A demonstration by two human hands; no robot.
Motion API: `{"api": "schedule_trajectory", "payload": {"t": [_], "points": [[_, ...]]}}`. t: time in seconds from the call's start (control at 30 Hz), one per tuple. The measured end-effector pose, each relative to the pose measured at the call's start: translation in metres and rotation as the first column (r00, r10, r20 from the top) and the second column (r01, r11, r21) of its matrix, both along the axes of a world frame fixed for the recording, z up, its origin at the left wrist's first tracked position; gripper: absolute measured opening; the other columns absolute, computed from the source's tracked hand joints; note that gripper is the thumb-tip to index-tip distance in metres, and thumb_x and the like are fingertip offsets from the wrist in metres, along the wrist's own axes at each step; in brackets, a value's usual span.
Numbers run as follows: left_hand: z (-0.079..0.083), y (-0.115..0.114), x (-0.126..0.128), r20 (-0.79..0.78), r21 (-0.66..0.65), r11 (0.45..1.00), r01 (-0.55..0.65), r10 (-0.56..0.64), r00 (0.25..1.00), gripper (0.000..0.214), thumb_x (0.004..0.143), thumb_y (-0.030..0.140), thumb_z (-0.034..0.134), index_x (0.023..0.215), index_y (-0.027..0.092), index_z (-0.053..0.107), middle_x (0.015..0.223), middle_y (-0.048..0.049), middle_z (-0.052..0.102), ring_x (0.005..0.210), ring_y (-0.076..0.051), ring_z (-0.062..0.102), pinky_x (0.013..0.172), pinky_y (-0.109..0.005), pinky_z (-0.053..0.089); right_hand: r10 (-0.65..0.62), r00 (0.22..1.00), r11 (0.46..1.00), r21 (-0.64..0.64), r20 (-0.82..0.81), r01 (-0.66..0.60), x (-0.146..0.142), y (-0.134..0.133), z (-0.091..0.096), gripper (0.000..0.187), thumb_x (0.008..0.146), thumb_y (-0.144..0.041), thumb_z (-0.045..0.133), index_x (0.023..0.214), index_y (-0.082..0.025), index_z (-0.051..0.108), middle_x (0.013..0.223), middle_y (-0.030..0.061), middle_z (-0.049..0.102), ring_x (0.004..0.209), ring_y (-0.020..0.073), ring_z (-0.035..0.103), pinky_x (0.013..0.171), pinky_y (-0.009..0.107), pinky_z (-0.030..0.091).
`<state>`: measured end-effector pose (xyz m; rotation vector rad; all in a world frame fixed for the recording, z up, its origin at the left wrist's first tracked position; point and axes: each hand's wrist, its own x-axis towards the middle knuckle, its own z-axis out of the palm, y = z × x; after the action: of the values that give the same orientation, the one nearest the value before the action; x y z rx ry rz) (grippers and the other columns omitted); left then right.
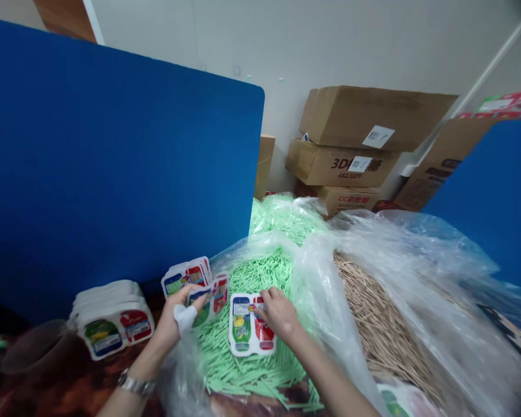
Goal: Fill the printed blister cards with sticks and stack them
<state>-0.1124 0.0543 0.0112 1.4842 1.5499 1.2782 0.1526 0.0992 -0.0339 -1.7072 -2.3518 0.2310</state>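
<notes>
A: What is the right hand doing?
B: Pinching the right card near its upper right edge, thumb and fingers closed in; its printed front, half green and half red, faces the viewer; it is over the green sticks; whether it rests on them, I cannot tell.

A: And the left hand?
B: Pinching the left card, which is tilted and blurred; it is just left of the other one; a white patch shows near the thumb; a watch circles the wrist.

A: What is just beyond that hand?
B: A small stack of similar cards; whether the fingers touch it too, I cannot tell; a taller pile is farther left, before the blue panel, with a clear tub beside it.

A: And to the right?
B: Brown sticks, with clear plastic between them and the green ones; cartons are stacked behind, by the wall.
</notes>
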Motion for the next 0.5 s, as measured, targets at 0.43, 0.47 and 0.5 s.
{"api": "schedule_trajectory", "payload": {"t": [0.43,0.47,0.5], "points": [[-0.038,0.045,-0.056,-0.385,0.176,0.886,-0.43,0.464,0.798,0.048,0.076,0.045,0.058,0.109,0.01,0.062,0.103,-0.0156,0.061,0.098,-0.035,0.058,0.09,-0.047,0.044,-0.032,0.999,1.0,0.001,0.007,0.032,0.006,0.02,0.0,0.017,0.086,-0.024,0.055,0.103,-0.022,0.058,0.095,0.0053,0.068,0.093,0.0202,0.061,0.076,0.027,0.041],[-0.038,0.046,-0.056,-0.409,0.188,0.882,-0.433,0.471,0.782,0.05,0.077,0.043,0.057,0.115,0.009,0.06,0.109,-0.0177,0.059,0.104,-0.037,0.055,0.093,-0.049,0.042,-0.036,0.999,0.999,0.005,0.006,0.036,0.007,0.021,0.0,0.02,0.087,-0.022,0.053,0.107,-0.022,0.057,0.096,0.0063,0.068,0.093,0.0206,0.061,0.076,0.027,0.041],[-0.037,0.045,-0.054,-0.435,0.21,0.875,-0.435,0.483,0.76,0.053,0.079,0.041,0.055,0.12,0.008,0.057,0.115,-0.0199,0.056,0.11,-0.038,0.052,0.096,-0.051,0.039,-0.042,0.999,0.999,0.007,0.005,0.042,0.008,0.021,0.001,0.022,0.087,-0.02,0.052,0.109,-0.022,0.057,0.096,0.0071,0.069,0.092,0.0211,0.061,0.075,0.027,0.041]]}}
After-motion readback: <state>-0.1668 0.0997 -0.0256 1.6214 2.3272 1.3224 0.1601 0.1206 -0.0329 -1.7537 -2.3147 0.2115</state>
